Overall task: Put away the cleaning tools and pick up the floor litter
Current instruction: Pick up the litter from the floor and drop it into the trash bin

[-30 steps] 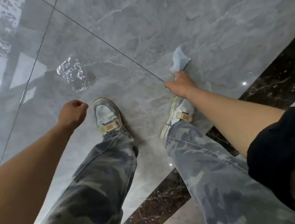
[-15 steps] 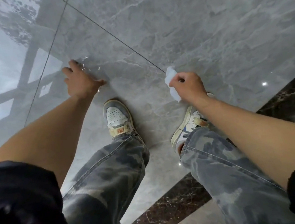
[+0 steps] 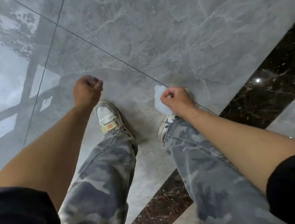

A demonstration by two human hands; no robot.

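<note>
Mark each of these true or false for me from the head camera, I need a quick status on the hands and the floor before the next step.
1. The right hand is closed on a pale crumpled tissue. True.
2. The left hand is spread flat and open. False: it is closed in a fist; a bit of clear plastic wrapper seems to show at its top.
3. Loose litter lies on the grey floor tiles ahead of the shoes. False: no loose litter is visible there.
4. A dark marble strip runs across the floor on the person's right. True.
5. The person is barefoot. False: a white sneaker is visible.
</note>
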